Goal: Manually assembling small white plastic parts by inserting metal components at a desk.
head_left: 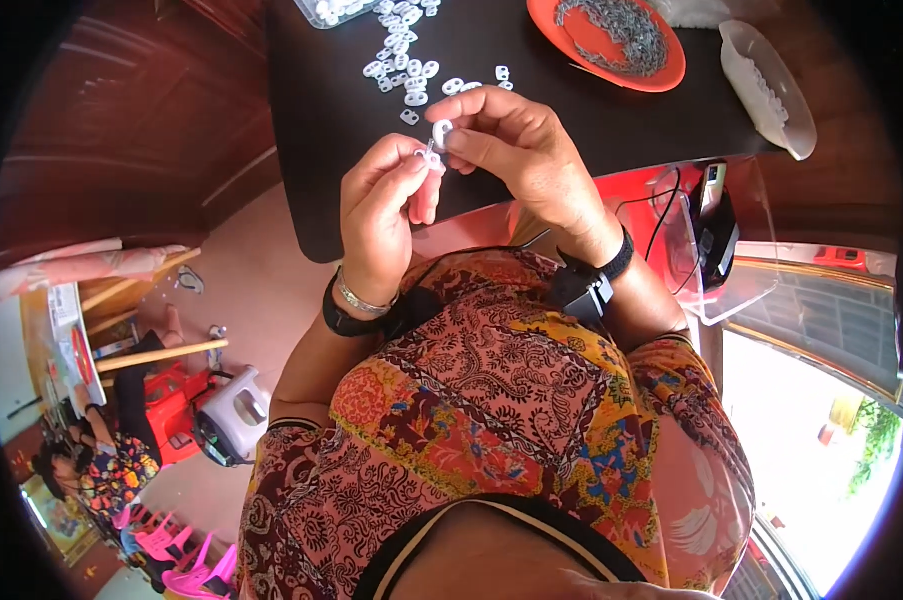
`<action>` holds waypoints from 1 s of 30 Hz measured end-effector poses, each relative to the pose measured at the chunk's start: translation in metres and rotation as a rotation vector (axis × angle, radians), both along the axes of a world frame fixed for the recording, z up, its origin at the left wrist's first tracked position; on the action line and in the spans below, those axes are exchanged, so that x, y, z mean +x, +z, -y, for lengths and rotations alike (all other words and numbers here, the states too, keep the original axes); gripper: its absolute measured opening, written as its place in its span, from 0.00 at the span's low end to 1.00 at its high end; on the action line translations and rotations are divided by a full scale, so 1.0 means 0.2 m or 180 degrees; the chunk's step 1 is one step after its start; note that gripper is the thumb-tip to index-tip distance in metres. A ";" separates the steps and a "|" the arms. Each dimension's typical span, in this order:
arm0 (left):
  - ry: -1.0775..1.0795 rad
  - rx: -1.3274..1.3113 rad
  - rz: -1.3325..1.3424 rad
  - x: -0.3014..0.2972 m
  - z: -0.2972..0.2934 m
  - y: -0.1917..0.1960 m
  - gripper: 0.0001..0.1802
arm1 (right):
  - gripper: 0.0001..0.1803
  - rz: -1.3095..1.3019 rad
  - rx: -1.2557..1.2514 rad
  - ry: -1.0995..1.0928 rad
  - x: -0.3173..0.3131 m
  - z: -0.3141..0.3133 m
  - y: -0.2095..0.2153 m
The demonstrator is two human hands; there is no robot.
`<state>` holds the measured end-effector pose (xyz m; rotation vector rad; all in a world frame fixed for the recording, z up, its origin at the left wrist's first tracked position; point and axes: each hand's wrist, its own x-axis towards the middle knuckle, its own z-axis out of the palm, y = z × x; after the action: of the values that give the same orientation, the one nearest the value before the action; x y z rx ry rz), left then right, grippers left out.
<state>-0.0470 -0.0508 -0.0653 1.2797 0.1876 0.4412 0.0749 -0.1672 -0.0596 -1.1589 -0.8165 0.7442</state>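
Observation:
Close together above the near edge of the dark table, both my hands are closed in pinches. Between thumb and fingertips my left hand grips a small white plastic piece; a thin, pin-like bit stands up from it, too small to make out fully. My right hand pinches a rounded white plastic piece with a hole, just above the left one. Whether the two pieces touch I cannot tell. Beyond my hands lie several loose white two-holed plastic pieces.
An orange plate of small grey metal parts sits on the dark table. Right of it is a translucent tray with white pieces; a clear container stands at far left. A phone is beside the right forearm. Another person is at lower left.

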 end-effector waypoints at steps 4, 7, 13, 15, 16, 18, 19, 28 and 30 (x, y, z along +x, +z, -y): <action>0.0203 -0.0273 0.0263 0.02 0.03 -0.01 0.11 | 0.09 -0.0283 0.0117 -0.0293 -0.04 0.00 -0.02; 0.0217 -0.0291 0.0331 0.02 0.02 -0.01 0.10 | 0.07 -0.0531 0.0188 -0.0446 -0.07 -0.01 -0.04; 0.0284 -0.0203 0.0462 0.02 0.03 -0.01 0.10 | 0.06 -0.0350 0.0081 -0.0451 -0.06 0.01 -0.07; 0.0405 -0.0194 0.0445 0.01 0.03 0.00 0.10 | 0.06 -0.0238 0.0004 -0.0390 -0.06 0.02 -0.05; 0.0395 -0.0186 0.0439 0.01 0.02 0.00 0.10 | 0.06 -0.0228 -0.0141 -0.0204 -0.05 0.03 -0.02; 0.0425 -0.0096 0.0502 0.00 0.01 0.00 0.10 | 0.06 -0.0224 -0.0284 -0.0018 -0.04 0.04 -0.02; 0.0392 -0.0123 0.0511 0.00 0.01 0.00 0.10 | 0.06 -0.0392 -0.0184 0.0025 -0.04 0.04 -0.02; 0.0523 0.0490 -0.0273 -0.04 0.01 0.04 0.08 | 0.08 -0.1250 0.0024 0.0112 0.00 0.02 -0.05; 0.0505 0.0631 -0.0276 -0.04 0.01 0.04 0.08 | 0.08 -0.1237 0.0026 0.0122 -0.01 0.02 -0.04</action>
<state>-0.0552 -0.0531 -0.0572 1.4859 0.3266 0.5507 0.0731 -0.1720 -0.0666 -0.9519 -0.5157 0.9604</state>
